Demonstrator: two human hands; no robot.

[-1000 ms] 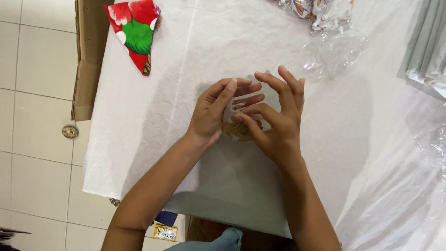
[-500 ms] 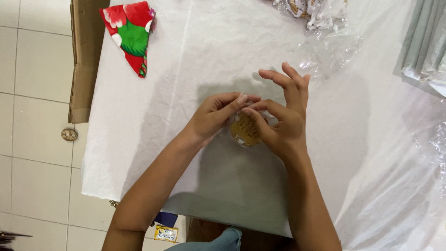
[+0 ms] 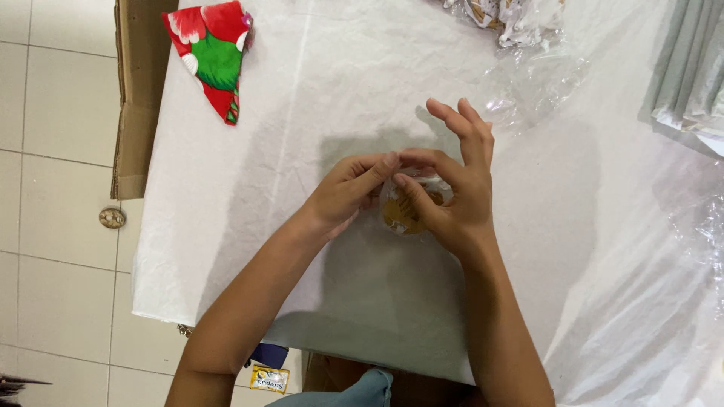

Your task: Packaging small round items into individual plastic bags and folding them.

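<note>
Head view: small clear wrapper (image 3: 403, 215) with a round brown biscuit inside, pinched at table centre between left hand (image 3: 343, 194) and right hand (image 3: 456, 200), upper right fingers (image 3: 471, 128) spread. At 1 o'clock, crumpled clear plastic (image 3: 539, 79) and bagged biscuits (image 3: 505, 15). At 10 o'clock, red-green cloth (image 3: 215, 56) on white table cover (image 3: 249, 226).

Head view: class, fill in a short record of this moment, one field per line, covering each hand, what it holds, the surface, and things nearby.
left hand: fingers on the small round brown item
right hand: pinching the same item, two fingers raised
held item: small round brown item in clear wrap
surface: white table cover
nearby: red and green cloth; crumpled clear plastic; cardboard
</note>
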